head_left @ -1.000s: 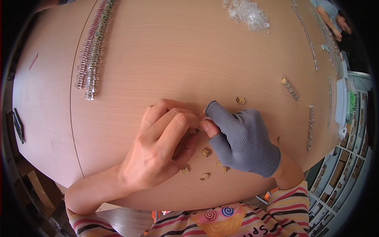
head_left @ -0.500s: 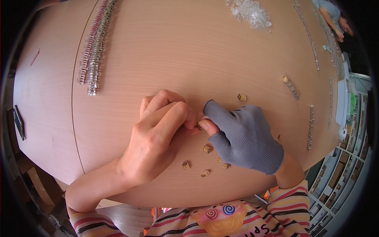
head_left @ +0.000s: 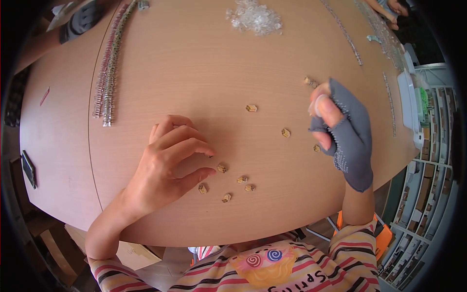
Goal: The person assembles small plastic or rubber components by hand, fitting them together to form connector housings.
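The bare left hand point(head_left: 168, 163) rests low over the counter point(head_left: 160, 58), palm down, knuckles arched, its index finger and thumb parted in a moderately wide curve, with a small hexagonal piece point(head_left: 222, 168) lying just beyond the thumb tip. The right hand point(head_left: 344, 134), in a knitted grey fingerless glove dotted with pale grip nubs, is raised on an upright forearm, its fingers bent in and the thumb laid close to them; whether anything sits in that narrow pinch cannot be told. The piece by the thumb is yellowish with dark markings, and similar faceted pieces point(head_left: 242, 180) lie loose between the two hands and toward the counter's near edge. A short segmented stick point(head_left: 311, 82) of the same tone shows partly behind the right hand's fingertips. The counter has a smooth, fine wood grain. Toward its far side lies a heap of clear, glossy plastic bits point(head_left: 254, 18); at left, a pinkish ribbed row point(head_left: 102, 85) and a greenish ribbed row point(head_left: 113, 80) run side by side, both shiny and translucent.
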Action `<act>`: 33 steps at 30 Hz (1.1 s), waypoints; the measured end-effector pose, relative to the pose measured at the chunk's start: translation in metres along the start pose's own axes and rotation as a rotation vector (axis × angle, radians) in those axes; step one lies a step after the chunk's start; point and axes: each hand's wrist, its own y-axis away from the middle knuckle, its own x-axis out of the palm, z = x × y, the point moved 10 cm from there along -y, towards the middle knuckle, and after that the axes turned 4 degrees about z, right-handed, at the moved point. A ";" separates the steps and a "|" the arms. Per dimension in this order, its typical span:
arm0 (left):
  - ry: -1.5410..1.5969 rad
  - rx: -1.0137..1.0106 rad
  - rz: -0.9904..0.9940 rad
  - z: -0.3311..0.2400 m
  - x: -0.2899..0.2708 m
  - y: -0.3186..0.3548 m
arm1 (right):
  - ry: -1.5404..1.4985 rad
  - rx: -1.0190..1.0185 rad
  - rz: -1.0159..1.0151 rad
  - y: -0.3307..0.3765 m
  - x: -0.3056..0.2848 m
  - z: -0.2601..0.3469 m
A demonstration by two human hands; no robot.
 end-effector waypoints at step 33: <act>-0.048 0.007 -0.121 0.026 0.026 -0.073 | 0.648 -0.268 0.099 -0.050 0.038 -0.053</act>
